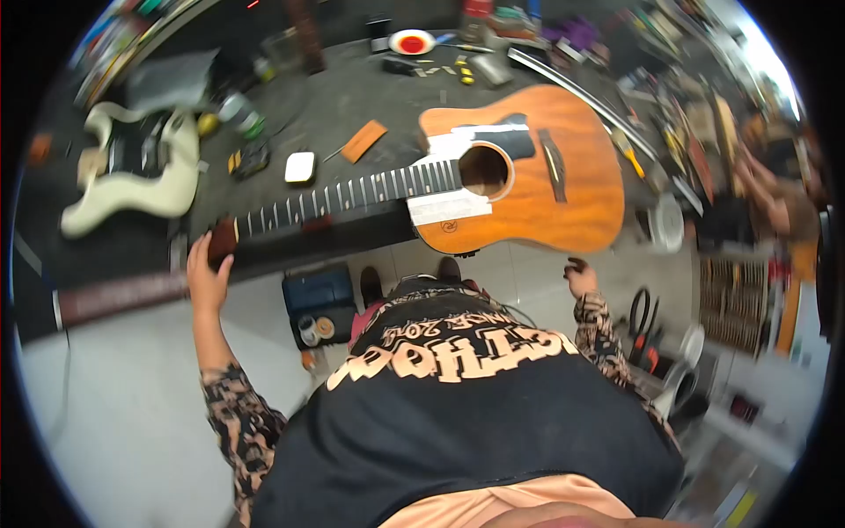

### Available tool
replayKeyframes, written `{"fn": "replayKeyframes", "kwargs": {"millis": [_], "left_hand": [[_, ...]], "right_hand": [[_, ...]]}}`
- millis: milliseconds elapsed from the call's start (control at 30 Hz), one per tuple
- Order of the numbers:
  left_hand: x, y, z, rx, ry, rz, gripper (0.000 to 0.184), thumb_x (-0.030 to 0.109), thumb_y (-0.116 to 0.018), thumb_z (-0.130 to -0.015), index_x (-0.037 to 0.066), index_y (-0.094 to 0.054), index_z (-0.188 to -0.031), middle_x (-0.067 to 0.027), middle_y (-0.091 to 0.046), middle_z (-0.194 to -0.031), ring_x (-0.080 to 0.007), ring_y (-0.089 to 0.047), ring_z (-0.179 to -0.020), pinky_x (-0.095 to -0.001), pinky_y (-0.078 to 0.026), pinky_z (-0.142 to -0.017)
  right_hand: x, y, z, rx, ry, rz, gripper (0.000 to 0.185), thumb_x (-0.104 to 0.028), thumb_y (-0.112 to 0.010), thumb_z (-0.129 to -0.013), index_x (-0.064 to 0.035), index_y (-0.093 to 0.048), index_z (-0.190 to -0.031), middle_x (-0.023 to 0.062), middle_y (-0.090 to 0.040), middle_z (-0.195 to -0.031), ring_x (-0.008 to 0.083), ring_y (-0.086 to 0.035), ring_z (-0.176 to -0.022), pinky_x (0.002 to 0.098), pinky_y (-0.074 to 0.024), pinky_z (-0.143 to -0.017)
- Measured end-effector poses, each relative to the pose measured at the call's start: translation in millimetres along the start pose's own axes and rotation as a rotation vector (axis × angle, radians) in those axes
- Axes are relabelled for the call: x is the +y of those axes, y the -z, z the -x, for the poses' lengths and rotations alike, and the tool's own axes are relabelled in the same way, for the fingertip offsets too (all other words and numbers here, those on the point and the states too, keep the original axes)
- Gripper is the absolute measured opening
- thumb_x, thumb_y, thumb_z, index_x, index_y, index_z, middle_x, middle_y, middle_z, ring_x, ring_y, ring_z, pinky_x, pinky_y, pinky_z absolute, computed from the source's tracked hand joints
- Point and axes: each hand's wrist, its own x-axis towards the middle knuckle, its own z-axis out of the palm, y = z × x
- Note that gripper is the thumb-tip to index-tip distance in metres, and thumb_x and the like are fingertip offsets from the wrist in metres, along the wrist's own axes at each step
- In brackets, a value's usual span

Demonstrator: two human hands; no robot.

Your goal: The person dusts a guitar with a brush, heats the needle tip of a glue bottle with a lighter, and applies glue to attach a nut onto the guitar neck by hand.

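An acoustic guitar (581,150) with an orange-brown top lies face up across the dark workbench, its neck (352,192) pointing left. White sheets (451,208) cover the top beside the fretboard's end. At the neck's far end, my left hand (208,273) has its thumb and fingers around the dark headstock (224,238). My right hand (580,278) hangs off the bench edge just below the guitar body. Its fingers are loosely bent and apart, dark in shadow, and I see nothing held in them.
A cream electric guitar body (176,189) lies at the left. Behind the neck are a white-topped box (300,167), an orange block (363,141) and a tape measure (250,159). A metal straightedge (563,81) and tools crowd the right. Below stands a blue case (317,295).
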Motion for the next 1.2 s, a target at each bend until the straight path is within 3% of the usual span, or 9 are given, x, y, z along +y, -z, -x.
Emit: {"fn": "replayKeyframes", "kwargs": {"millis": [33,233,300,500,667,700,900,1033,1200], "left_hand": [[-1.8,-2.3,-8.1,0.034,-0.034,0.035,0.059,0.01,-0.075,-0.077,0.008,-0.053,-0.131,-0.0169,-0.052,-0.133,-0.0353,-0.048,-0.123,-0.0428,-0.039,-0.104],[26.3,-1.5,-36.7,0.02,-0.18,0.249,0.049,0.014,-0.074,-0.078,0.007,-0.058,-0.124,-0.0153,-0.056,-0.128,-0.0355,-0.049,-0.122,-0.0426,-0.039,-0.103],[32.1,-0.7,-42.8,-0.013,-0.197,0.257,0.046,0.014,-0.073,-0.079,0.007,-0.059,-0.122,-0.0151,-0.056,-0.127,-0.0355,-0.049,-0.122,-0.0424,-0.039,-0.102],[63.9,-10.7,-63.0,-0.092,-0.341,0.4,0.044,0.014,-0.071,-0.08,0.005,-0.06,-0.121,-0.0154,-0.059,-0.125,-0.035,-0.05,-0.122,-0.0423,-0.039,-0.102],[97.2,-27.4,-64.8,-0.158,-0.374,0.494,0.043,0.011,-0.071,-0.081,0.003,-0.06,-0.121,-0.0167,-0.06,-0.122,-0.0337,-0.054,-0.118,-0.0406,-0.042,-0.1],[109.5,-29.1,-67.0,-0.152,-0.391,0.487,0.043,0.011,-0.071,-0.081,0.003,-0.06,-0.121,-0.0167,-0.06,-0.122,-0.0337,-0.054,-0.118,-0.0406,-0.042,-0.1],[206.2,-42.6,-68.1,-0.156,-0.442,0.445,0.04,0.016,-0.073,-0.081,0.006,-0.063,-0.118,-0.0171,-0.063,-0.115,-0.0332,-0.058,-0.113,-0.0397,-0.044,-0.097],[295.4,-61.8,-56.0,-0.105,-0.473,0.38,0.036,0.012,-0.071,-0.081,0.001,-0.063,-0.114,-0.0169,-0.065,-0.113,-0.0316,-0.06,-0.108,-0.0355,-0.045,-0.095],[415.8,-75.0,-14.2,-0.237,-0.558,0.373,0.036,0.018,-0.072,-0.082,0.005,-0.064,-0.115,-0.015,-0.063,-0.115,-0.0328,-0.058,-0.11,-0.0384,-0.047,-0.094]], "right_hand": [[-27.1,-4.5,30.5,0.085,-0.021,0.089,0.043,-0.019,-0.059,-0.083,0.0001,-0.059,-0.121,0.0151,-0.07,-0.092,0.0212,-0.067,-0.079,0.0328,-0.0523,-0.072],[52.7,-64.6,137.7,0.091,-0.36,-0.082,0.036,-0.016,-0.062,-0.088,-0.0036,-0.057,-0.121,0.0112,-0.067,-0.086,0.018,-0.067,-0.072,0.029,-0.0495,-0.053],[65.2,-79.9,182.3,0.02,-0.496,-0.031,0.034,-0.014,-0.065,-0.084,-0.0011,-0.061,-0.115,0.0135,-0.068,-0.089,0.02,-0.067,-0.078,0.035,-0.0568,-0.069],[93.7,-114.0,290.4,-0.205,-0.795,0.085,0.034,-0.017,-0.063,-0.085,-0.0017,-0.063,-0.115,0.015,-0.068,-0.099,0.0251,-0.067,-0.085,0.0365,-0.0555,-0.076],[169.4,-142.1,290.8,-0.443,-0.82,0.065,0.035,-0.02,-0.061,-0.085,-0.0022,-0.065,-0.115,0.0163,-0.069,-0.108,0.0294,-0.068,-0.091,0.0377,-0.0543,-0.082],[61.2,-126.1,299.6,-0.101,-0.862,0.102,0.036,-0.02,-0.063,-0.082,-0.0046,-0.066,-0.115,0.0168,-0.069,-0.107,0.0303,-0.068,-0.092,0.0379,-0.0532,-0.084],[124.0,-90.3,234.0,0.136,-0.553,0.094,0.042,-0.024,-0.066,-0.08,-0.0057,-0.063,-0.118,0.0178,-0.069,-0.101,0.0293,-0.067,-0.093,0.04,-0.0527,-0.082],[205.7,-88.6,185.9,0.45,-0.66,0.017,0.044,-0.03,-0.061,-0.086,-0.0054,-0.058,-0.123,0.02,-0.066,-0.108,0.0317,-0.064,-0.097,0.0421,-0.0506,-0.086],[320.7,-36.0,230.5,0.218,-0.89,-0.356,0.047,-0.03,-0.058,-0.089,-0.0057,-0.055,-0.128,0.0197,-0.064,-0.114,0.0336,-0.062,-0.103,0.0425,-0.0483,-0.09]]}}
